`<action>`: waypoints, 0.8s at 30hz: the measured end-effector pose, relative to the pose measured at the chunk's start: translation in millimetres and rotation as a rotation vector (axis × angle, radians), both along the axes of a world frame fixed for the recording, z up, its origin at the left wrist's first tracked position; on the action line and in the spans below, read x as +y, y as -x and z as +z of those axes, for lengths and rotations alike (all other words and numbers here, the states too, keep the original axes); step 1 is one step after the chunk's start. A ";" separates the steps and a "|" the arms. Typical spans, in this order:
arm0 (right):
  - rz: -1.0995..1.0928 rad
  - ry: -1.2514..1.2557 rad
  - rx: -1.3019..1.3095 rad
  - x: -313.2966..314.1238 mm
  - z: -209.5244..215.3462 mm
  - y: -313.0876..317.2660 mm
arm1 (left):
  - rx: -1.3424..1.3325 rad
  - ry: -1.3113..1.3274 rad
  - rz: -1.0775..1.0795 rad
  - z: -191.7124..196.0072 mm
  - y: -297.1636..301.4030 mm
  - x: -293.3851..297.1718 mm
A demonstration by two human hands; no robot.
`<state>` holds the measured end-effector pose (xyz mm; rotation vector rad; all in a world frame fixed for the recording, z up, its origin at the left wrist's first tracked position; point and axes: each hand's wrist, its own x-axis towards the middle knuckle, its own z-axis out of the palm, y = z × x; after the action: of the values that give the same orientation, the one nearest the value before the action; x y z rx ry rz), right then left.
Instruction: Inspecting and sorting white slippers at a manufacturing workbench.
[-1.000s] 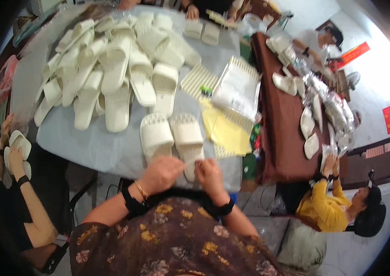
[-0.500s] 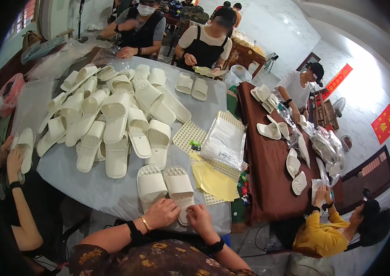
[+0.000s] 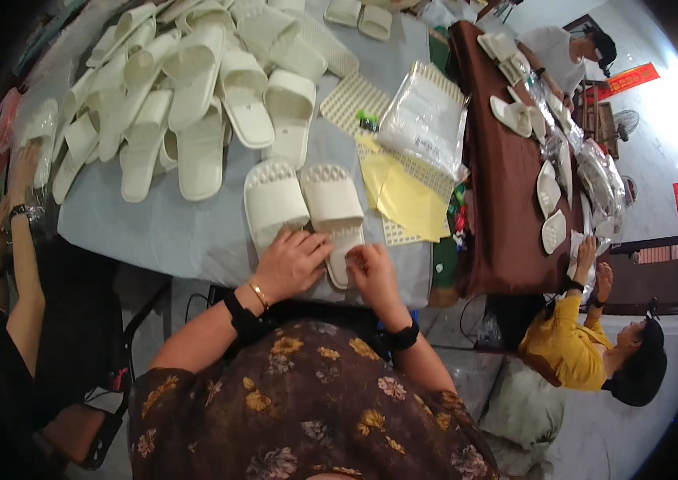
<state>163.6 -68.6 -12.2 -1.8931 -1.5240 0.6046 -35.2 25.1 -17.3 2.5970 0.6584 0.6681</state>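
A pair of cream slippers lies side by side at the table's near edge, toes pointing away from me. My left hand rests over the heel part of the left slipper. Its bent fingers reach to the inner edge of the right slipper, and its thumb and whatever is under the fingers are hidden. Beside the right slipper's heel, my right hand has its thumb and fingers pinched together. Anything between them is too small to make out. Sheets of small stickers and yellow paper lie to the right.
A heap of cream slippers covers the table's far left. A clear plastic pack lies on the sticker sheets. On the right stands a brown-covered table with slippers and bags. A co-worker in yellow sits there; another's arm is at left.
The view has tilted down, so the table sits higher in the picture and more of my shirt shows. Both my hands stay by the same pair of slippers, with the right fingers slightly more curled.
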 end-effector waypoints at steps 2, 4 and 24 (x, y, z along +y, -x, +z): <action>0.005 0.074 0.019 3.1 6.6 1.2 | -0.033 -0.008 0.003 -1.2 0.1 2.9; -0.027 0.084 0.048 3.9 15.4 6.4 | -0.030 0.021 0.008 -5.3 0.9 1.2; 0.060 -0.128 -0.218 9.9 10.3 12.8 | -0.045 0.017 0.032 -6.3 2.2 -4.4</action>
<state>150.8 -58.8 -1.8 -1.8691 -1.7193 0.3257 -37.4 20.7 -23.6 2.5525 0.6904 0.7256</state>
